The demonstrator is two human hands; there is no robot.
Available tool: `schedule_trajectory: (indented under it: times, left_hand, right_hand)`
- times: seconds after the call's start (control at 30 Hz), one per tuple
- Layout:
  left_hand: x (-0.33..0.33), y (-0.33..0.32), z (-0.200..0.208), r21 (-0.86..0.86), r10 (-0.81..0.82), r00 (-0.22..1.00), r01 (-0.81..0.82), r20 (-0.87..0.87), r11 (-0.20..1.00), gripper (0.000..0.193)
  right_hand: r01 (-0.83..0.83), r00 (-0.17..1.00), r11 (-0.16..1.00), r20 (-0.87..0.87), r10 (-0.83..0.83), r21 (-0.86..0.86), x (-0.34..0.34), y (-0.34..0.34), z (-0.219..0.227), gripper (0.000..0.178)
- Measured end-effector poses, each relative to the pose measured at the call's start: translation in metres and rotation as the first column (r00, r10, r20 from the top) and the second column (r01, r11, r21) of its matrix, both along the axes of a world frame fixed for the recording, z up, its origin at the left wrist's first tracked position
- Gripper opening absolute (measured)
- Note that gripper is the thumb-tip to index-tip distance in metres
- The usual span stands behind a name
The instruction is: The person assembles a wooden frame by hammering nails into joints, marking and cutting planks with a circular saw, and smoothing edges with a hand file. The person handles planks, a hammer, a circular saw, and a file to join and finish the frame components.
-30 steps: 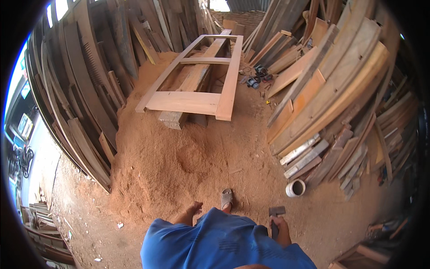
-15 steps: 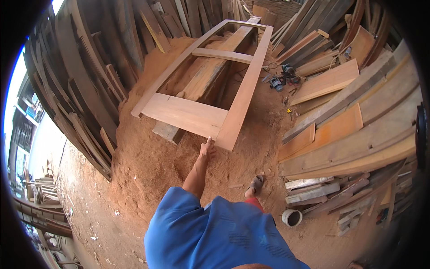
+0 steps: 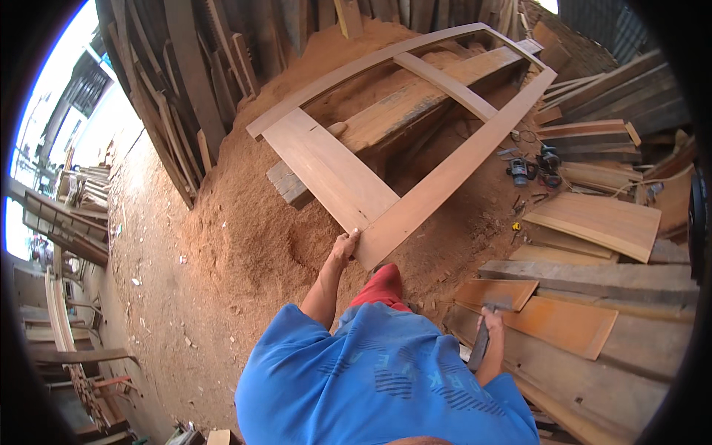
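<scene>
A pale wooden door frame (image 3: 437,200) with a solid panel at its near end lies across a long beam (image 3: 289,185). My left hand (image 3: 343,247) is closed on the near edge of the frame, by its corner, with the thumb on top. On the right, my right hand (image 3: 492,320) grips a hammer (image 3: 480,347) by its dark handle. The blurred grey hammer head is just above the hand, over thin orange-brown boards (image 3: 560,322). My leg in red cloth (image 3: 384,285) is beside the frame's near corner.
Sawdust (image 3: 245,230) is heaped under and around the beam. Power tools (image 3: 523,170) with cords lie on the ground right of the frame. Stacked planks (image 3: 593,371) line the right side, and upright boards (image 3: 193,81) lean at the back left.
My view has turned, so the frame appears swung to the right. My left hand stays on the frame's edge. My right hand has come into view with the hammer in it.
</scene>
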State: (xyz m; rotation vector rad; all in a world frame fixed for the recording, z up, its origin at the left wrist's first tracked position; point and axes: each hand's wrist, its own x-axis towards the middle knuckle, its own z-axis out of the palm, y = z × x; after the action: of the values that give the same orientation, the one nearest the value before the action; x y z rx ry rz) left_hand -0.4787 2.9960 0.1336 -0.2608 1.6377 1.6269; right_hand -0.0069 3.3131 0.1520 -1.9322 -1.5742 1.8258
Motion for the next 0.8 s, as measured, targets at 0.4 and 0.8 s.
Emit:
schedule_trajectory:
  times: [0.4, 0.8]
  left_hand:
    - [0.014, -0.004, 0.003, -0.036, 0.009, 0.999, -0.010, -0.039, 0.999, 0.050]
    - [0.115, 0.012, 0.018, 0.606, 0.477, 0.758, -0.646, 0.444, 0.464, 0.063]
  right_hand:
    - [-0.577, 0.673, 0.813, -0.516, 0.530, 0.082, -0.334, 0.057, 0.167, 0.035]
    - [-0.970, -0.181, -0.089, -0.426, 0.887, 0.226, -0.571, -0.071, 0.192, 0.054]
